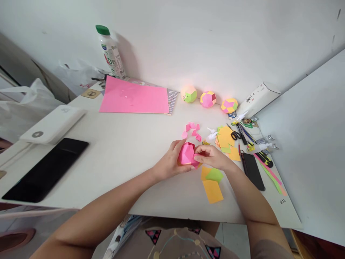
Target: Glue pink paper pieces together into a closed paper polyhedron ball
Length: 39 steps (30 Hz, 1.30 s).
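Beyond an orange paper square [212,191] on the table [121,144], the left hand [170,160] cups a pink paper polyhedron [186,154], partly hidden by fingers [175,146]; the right hand [212,156] pinches what seems its flap [196,165]; farther lie pink paper pieces [198,137]

1. Eleven o'clock, bottle [114,59]: a large "D", apparently after a red "A"; smaller print unreadable.
2. One o'clock, green-and-peach paper ball [189,94]: handwriting, illegible.
3. Two o'clock, long white box [258,99]: dark characters, unreadable.
4. Four o'clock, tabletop [289,214]: a short handwritten mark, unclear.
5. Ten o'clock, plastic bag [77,77]: red lettering, unreadable.
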Motion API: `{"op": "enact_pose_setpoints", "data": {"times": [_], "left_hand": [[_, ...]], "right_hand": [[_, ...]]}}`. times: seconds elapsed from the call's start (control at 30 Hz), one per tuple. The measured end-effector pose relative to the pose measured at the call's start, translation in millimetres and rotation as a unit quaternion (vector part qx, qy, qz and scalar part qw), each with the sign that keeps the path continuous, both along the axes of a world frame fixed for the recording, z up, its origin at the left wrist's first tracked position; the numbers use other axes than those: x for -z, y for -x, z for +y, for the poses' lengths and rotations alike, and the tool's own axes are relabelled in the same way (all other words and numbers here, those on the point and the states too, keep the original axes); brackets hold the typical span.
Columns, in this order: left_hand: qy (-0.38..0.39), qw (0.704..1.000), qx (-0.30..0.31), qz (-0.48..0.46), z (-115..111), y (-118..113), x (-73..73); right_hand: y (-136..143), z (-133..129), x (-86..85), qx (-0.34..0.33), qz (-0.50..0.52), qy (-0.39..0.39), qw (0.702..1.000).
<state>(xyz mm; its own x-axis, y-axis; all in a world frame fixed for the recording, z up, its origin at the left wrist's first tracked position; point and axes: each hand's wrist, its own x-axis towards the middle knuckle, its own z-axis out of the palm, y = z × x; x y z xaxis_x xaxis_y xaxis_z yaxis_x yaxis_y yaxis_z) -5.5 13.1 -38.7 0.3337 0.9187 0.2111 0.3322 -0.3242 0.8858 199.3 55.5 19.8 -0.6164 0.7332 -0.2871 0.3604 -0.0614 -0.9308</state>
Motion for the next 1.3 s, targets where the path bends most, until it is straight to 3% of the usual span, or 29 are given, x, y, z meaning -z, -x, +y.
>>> {"op": "enact_pose_setpoints", "data": {"times": [0.27, 0.7, 1.3], "left_hand": [[-0.011, 0.999, -0.018, -0.049, -2.0, 0.7, -11.8], [-0.091, 0.995, 0.036, -0.029, -4.0, -0.9, -7.8], [-0.079, 0.996, 0.047, 0.011, -4.7, 0.8, -5.6]], "right_hand": [[3.5, -4.7, -0.5, -0.024, -0.027, -0.055, 0.998], [8.2, -10.8, -3.4, -0.040, -0.045, -0.107, 0.992], [6.5, -8.2, -0.7, -0.038, -0.037, -0.055, 0.997]]}}
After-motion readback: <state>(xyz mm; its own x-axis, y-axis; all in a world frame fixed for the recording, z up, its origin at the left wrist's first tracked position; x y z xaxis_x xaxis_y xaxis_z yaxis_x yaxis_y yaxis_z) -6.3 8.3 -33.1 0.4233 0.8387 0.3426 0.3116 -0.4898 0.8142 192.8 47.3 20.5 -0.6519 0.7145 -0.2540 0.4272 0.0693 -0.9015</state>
